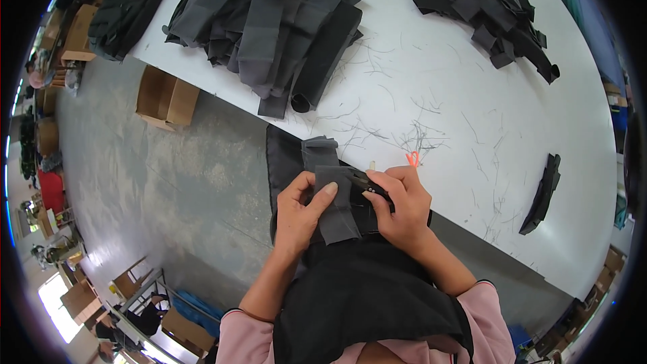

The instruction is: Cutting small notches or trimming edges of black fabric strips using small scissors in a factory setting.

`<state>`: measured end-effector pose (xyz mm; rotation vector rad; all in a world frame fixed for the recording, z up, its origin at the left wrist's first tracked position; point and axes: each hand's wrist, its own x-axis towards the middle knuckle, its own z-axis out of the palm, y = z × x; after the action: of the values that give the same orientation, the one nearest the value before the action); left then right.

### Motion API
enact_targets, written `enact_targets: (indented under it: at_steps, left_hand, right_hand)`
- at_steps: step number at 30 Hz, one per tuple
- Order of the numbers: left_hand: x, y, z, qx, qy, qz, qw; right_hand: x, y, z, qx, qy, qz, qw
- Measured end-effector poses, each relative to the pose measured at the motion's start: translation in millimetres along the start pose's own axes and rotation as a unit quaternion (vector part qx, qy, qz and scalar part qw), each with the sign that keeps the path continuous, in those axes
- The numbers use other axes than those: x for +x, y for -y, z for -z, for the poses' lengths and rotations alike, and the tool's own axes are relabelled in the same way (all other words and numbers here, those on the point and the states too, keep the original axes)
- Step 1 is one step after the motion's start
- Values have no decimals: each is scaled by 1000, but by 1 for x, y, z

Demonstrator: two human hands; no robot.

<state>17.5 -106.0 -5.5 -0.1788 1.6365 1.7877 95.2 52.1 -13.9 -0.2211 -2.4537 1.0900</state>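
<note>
My left hand [297, 214] pinches a dark grey fabric strip [339, 223] between thumb and fingers over my lap. Closed around black thread snips [364, 185] is my right hand [406, 205], with the tool's tips at the strip's right side. Part of the snips is hidden by my fingers. Another folded grey piece [319, 153] lies just beyond the strip, on black cloth [284, 155] that hangs by the table edge. A small orange looped thing [412, 158] rests on the table beyond my right hand.
Loose thread ends [419, 136] are scattered over the white table [465, 182]. A big heap of grey strips [269, 34] lies at the far left, a smaller pile [495, 10] at the far right, and one black strip [541, 195] nearer right. An open carton [166, 98] stands on the floor.
</note>
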Motion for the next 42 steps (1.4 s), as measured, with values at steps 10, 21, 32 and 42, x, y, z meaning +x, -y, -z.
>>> enact_targets:
  at_steps: [10, 21, 32, 42]
  left_hand:
    - [-3, 10, 3, 19, 4, -26, 999]
    - [-4, 11, -2, 162, -30, -91, 982]
    - [-1, 8, -8, 275, -46, -192, 941]
    - [-2, 3, -7, 328, -27, -218, 919]
  right_hand:
    - [1, -4, -1, -21, 5, 14, 1000]
    - [0, -2, -2, 11, 25, 18, 999]
    - [5, 3, -1, 20, 28, 19, 999]
    - [7, -3, -2, 55, 65, 14, 996]
